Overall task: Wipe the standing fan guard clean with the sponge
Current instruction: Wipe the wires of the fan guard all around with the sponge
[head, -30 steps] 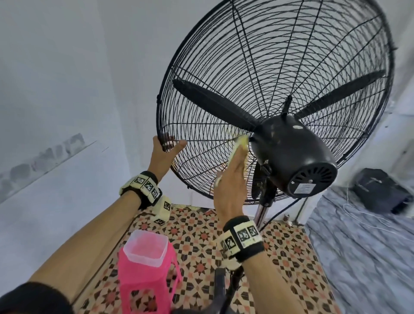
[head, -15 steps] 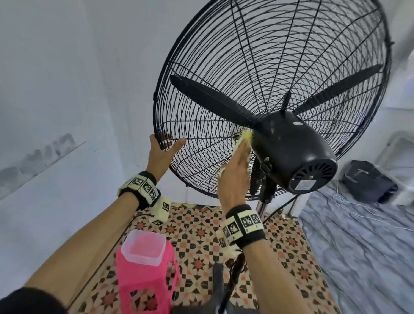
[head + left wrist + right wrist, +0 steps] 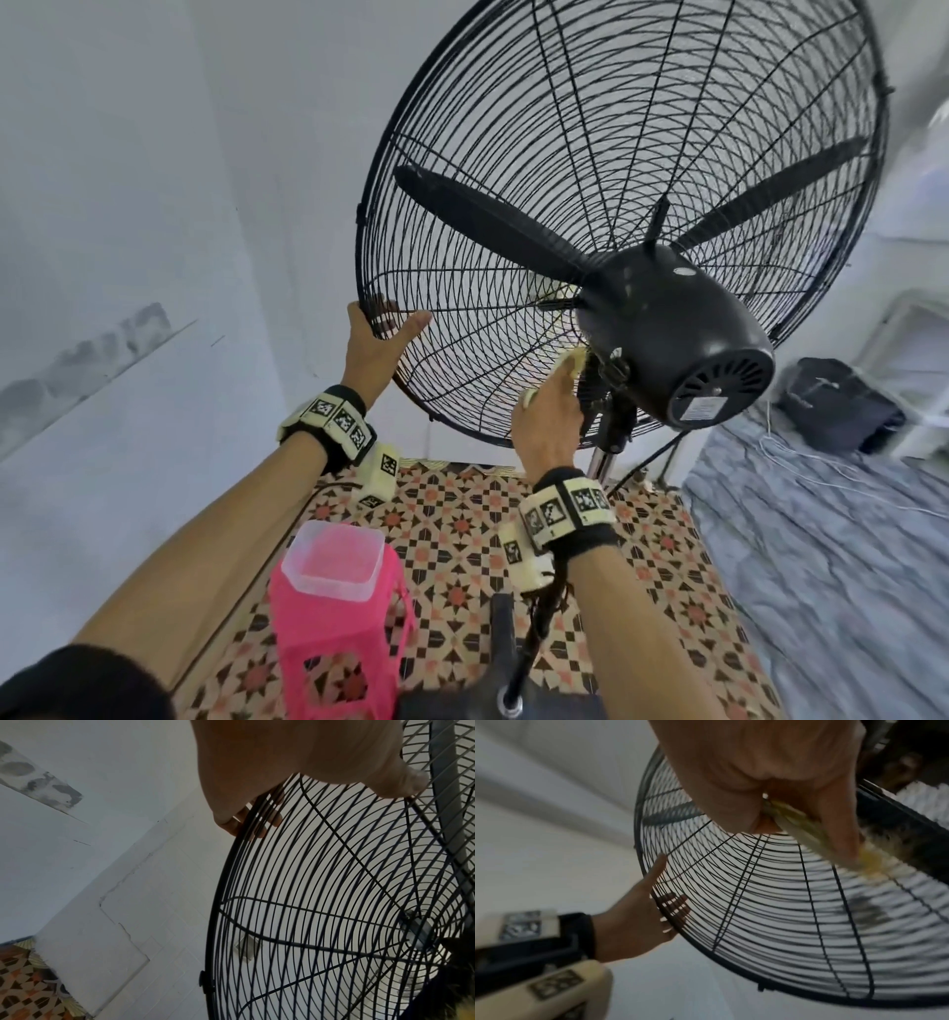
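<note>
The black wire fan guard [image 3: 513,216] fills the upper head view, its rear side towards me, with the blades and the motor housing [image 3: 672,329] at its centre. My left hand [image 3: 382,334] grips the guard's lower left rim, thumb on the near side and fingers [image 3: 257,821] behind the wires. My right hand [image 3: 549,411] holds the yellow sponge [image 3: 572,362] and presses it on the guard wires just left of and below the motor. In the right wrist view the sponge [image 3: 805,829] is pinched between thumb and fingers against the guard [image 3: 782,912].
A pink plastic stool [image 3: 339,632] with a clear container [image 3: 334,560] on top stands on the patterned floor below my arms. The fan pole [image 3: 601,462] drops behind my right wrist. A dark bag [image 3: 837,406] lies at the right. A white wall is close on the left.
My right hand has slid the sponge down the guard, from level with the hub to just below the motor's left side. My left hand has kept its hold on the rim.
</note>
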